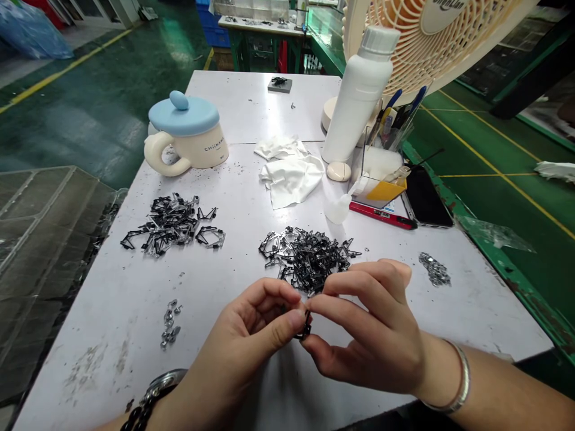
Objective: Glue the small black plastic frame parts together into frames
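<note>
A small black part [306,328] is pinched between both hands near the table's front. My left hand [265,329] has its thumb and index finger closed on the part's left side. My right hand [372,329] grips its right side between thumb and fingertips. Just beyond the hands lies a dense pile of black parts [314,254]. A second pile of black parts [173,224] sits at the left. Small silvery pieces [169,326] lie left of my left hand, and a heap of small metal pieces [434,269] lies beyond my right hand.
On the white table [224,215] stand a blue-lidded mug [197,134], a white bottle [357,96] and a clear tool holder [381,170]. White cloths [291,173], a red cutter [381,215] and a phone [426,194] lie about. A large fan [431,36] stands behind at right.
</note>
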### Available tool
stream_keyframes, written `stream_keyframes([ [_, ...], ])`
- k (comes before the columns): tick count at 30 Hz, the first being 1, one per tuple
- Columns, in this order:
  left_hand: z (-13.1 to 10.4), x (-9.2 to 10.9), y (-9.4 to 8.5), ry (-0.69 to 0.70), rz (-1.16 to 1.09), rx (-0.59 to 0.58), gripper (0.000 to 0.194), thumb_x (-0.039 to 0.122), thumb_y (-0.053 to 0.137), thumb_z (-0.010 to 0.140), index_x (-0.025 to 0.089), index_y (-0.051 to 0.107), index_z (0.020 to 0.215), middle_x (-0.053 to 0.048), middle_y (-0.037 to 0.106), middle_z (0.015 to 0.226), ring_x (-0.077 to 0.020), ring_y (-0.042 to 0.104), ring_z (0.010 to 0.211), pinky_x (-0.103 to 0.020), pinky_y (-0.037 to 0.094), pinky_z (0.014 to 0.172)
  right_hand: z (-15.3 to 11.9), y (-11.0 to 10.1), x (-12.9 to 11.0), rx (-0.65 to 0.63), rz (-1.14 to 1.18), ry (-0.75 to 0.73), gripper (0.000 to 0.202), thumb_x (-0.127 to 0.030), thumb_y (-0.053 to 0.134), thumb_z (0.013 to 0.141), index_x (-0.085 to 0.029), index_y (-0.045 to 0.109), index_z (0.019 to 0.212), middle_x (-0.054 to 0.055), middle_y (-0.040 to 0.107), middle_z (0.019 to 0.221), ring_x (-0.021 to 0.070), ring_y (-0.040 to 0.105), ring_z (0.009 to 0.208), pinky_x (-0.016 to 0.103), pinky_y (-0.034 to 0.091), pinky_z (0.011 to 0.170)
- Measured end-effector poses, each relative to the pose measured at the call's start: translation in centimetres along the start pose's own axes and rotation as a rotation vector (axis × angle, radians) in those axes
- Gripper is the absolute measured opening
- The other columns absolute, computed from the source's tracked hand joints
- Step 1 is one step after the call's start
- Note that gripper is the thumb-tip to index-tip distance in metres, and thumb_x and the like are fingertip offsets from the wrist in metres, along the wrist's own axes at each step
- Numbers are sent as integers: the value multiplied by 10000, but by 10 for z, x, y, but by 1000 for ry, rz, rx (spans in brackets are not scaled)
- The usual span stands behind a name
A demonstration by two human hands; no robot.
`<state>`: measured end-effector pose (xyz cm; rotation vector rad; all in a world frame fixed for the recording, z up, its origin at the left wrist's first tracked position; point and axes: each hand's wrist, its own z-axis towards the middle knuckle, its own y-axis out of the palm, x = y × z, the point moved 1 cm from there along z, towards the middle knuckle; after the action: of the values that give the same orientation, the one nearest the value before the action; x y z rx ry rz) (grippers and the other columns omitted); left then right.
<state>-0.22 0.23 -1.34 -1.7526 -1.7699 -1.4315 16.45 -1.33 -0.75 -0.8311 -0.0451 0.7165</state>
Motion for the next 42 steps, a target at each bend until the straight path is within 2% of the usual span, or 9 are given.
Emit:
stream_keyframes([
  [13, -1, 3, 0, 18, 0, 0, 120, 224, 754, 753, 217, 652, 817, 28, 615, 776, -82, 571, 750, -141, 469, 681, -1, 0, 1, 2, 9, -6, 198, -362, 639, 724, -211, 640, 851, 11, 589, 784, 176, 488, 798, 382, 323, 756],
  [20, 2, 2, -3, -66, -49, -100, 121, 198, 726, 779, 205, 656, 877, 16, 650, 794, -90, 583, 761, -161, 462, 696, -2, 0, -1, -14, 16, -11, 211, -330, 661, 716, -204, 644, 885, 3, 591, 781, 166, 493, 790, 379, 325, 751],
  [25, 2, 3, -4, -80, -99, -137, 114, 168, 720, 782, 202, 635, 850, 31, 656, 763, -70, 583, 709, -138, 452, 646, -2, -1, -1, -16, 24, -13, 230, -342, 666, 722, -209, 651, 907, -1, 609, 792, 159, 494, 800, 372, 324, 753],
  [29, 1, 4, -2, -50, -100, -104, 118, 149, 724, 773, 191, 624, 817, 33, 651, 740, -71, 591, 694, -139, 462, 639, -2, -1, 0, 0, 29, -2, 269, -361, 691, 702, -216, 651, 925, -2, 603, 791, 162, 497, 795, 371, 324, 749],
  [36, -2, 5, 1, 32, -54, 0, 183, 193, 773, 721, 192, 601, 782, 27, 632, 688, -99, 598, 676, -168, 480, 634, -1, -1, -1, 14, 17, 14, 187, -362, 673, 723, -220, 636, 837, 1, 580, 781, 171, 500, 791, 376, 324, 748],
  [42, -2, 5, 1, 37, -49, -39, 197, 193, 770, 732, 206, 589, 808, 41, 652, 723, -77, 597, 691, -139, 476, 639, -2, -3, -1, 17, 41, -3, 219, -361, 659, 740, -212, 649, 901, 4, 596, 789, 161, 496, 800, 370, 337, 750],
])
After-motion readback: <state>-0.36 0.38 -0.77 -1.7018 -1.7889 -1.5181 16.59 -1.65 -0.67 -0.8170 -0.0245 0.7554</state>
